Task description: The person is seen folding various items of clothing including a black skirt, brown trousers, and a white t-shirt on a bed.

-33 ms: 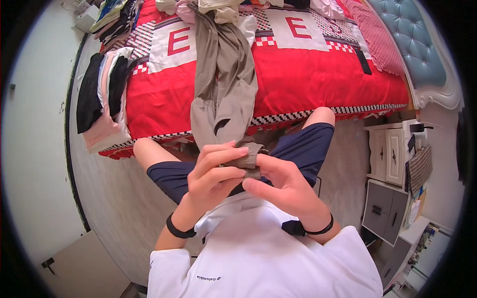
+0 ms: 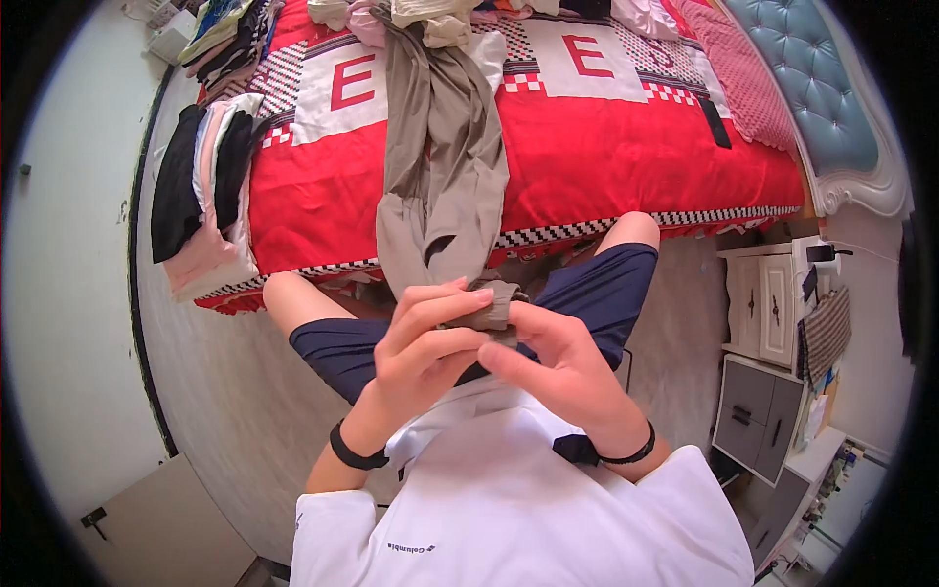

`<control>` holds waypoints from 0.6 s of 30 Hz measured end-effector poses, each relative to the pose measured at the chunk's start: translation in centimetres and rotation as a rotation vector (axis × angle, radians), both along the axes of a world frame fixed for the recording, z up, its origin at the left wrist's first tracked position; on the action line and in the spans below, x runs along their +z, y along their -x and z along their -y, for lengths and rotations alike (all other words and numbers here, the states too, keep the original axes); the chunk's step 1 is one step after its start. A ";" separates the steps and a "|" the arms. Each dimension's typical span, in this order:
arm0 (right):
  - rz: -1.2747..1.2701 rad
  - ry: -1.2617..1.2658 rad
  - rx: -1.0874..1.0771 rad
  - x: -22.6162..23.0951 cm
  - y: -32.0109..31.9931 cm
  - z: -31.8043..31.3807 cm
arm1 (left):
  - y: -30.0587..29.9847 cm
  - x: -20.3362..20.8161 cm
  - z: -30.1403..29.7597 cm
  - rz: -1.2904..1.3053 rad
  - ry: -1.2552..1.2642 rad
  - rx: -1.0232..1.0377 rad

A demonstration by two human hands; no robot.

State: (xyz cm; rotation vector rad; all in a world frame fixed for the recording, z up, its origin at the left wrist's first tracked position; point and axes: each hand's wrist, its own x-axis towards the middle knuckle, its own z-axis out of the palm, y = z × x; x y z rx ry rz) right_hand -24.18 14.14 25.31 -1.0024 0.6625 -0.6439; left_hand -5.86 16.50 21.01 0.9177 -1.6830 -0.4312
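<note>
A pair of grey-brown trousers (image 2: 445,127) stretches from the bed down toward my lap, its legs side by side and wrinkled. The gathered, elastic-looking cuffs (image 2: 501,305) are bunched between my two hands. My left hand (image 2: 425,338) grips the cuff fabric from the left, fingers laid across it. From the right, my right hand (image 2: 553,362) pinches the same end, with the index finger at the cuff's edge and the thumb below. The fingertips behind the cloth are hidden.
The bed has a red patterned cover (image 2: 587,157). Folded clothes (image 2: 210,186) lie at its left corner, with more clothes (image 2: 230,39) piled behind. A black narrow object (image 2: 715,122) rests near the blue padded headboard (image 2: 817,83). White and grey cabinets (image 2: 758,303) stand at right.
Both hands have shifted very slightly to the right, still holding the trouser cuffs. Everything else looks the same.
</note>
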 end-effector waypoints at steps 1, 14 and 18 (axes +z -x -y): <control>-0.023 -0.004 -0.078 -0.6 0.0 -0.1 | 0.5 0.1 0.0 0.000 0.005 0.000; -0.159 0.230 -0.316 3.0 4.1 0.2 | 2.2 1.0 3.7 0.101 -0.047 -0.178; -0.223 0.196 -0.346 4.2 6.1 0.3 | 2.6 0.8 4.9 0.190 -0.028 -0.244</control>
